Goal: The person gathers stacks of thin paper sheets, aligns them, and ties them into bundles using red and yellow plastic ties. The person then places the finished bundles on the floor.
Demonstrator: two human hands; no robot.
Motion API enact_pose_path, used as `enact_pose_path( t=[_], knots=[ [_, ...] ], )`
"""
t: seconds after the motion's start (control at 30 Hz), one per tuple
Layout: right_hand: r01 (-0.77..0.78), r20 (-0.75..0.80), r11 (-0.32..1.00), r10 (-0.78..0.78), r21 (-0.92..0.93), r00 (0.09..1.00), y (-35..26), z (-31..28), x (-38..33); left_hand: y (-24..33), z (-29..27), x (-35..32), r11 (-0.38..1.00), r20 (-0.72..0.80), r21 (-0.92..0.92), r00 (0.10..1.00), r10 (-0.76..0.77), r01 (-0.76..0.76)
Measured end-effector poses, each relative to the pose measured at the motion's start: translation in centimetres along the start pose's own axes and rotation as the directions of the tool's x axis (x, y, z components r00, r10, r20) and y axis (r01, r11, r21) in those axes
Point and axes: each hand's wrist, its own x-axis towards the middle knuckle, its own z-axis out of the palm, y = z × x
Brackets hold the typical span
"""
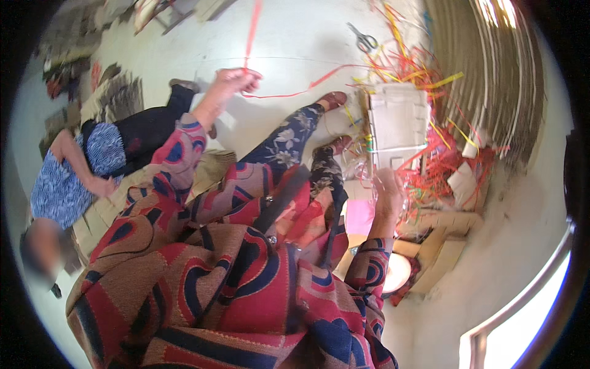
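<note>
My left hand point(238, 80) is raised at the upper left, its fingers pinched on a thin red plastic strip point(252, 37). One length of the strip runs up past the top edge of the view. Another part trails right across the floor to a tangle of red and yellow strips point(413, 67). My right hand point(387, 192) is at the near end of a pale stack of flat cardboard pieces point(399, 117). The fingers of this hand are smeared, and what they hold, if anything, is unclear. A strip crosses the stack near my right hand.
Black-handled scissors point(365, 42) lie on the floor beyond the stack. Tall layered cardboard sheets point(491, 80) stand at the right. Cardboard boxes point(439, 258) and a round white object point(396, 273) are near my right forearm. A person in a blue patterned top point(67, 172) is at the left.
</note>
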Motion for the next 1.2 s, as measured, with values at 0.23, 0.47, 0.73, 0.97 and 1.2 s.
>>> enact_pose_path(
  t=[0.23,0.47,0.73,0.97,1.2],
  knots=[
    [-0.082,0.247,0.996,0.073,0.027,0.966,1.4,1.0,0.9,-4.8,3.3,-8.9,0.987,0.172,-0.137,0.983,-0.064,0.088],
    [-0.107,0.227,0.994,0.098,0.028,0.969,-2.5,3.6,0.0,0.7,2.7,-7.6,0.97,0.04,-0.235,0.998,-0.056,0.064],
    [-0.005,0.125,0.985,-0.018,0.175,0.992,-8.0,8.0,-2.7,7.6,1.5,-2.3,0.988,0.117,-0.134,0.992,-0.058,0.073],
    [-0.068,0.191,0.882,-0.025,0.466,0.981,-5.5,16.9,-6.0,16.5,1.8,4.9,0.99,0.469,0.088,0.881,0.058,-0.111],
    [0.177,-0.364,0.63,0.179,0.756,0.914,1.3,11.6,-3.6,18.2,3.1,6.4,0.982,0.522,0.187,0.845,-0.118,0.022]
  ],
)
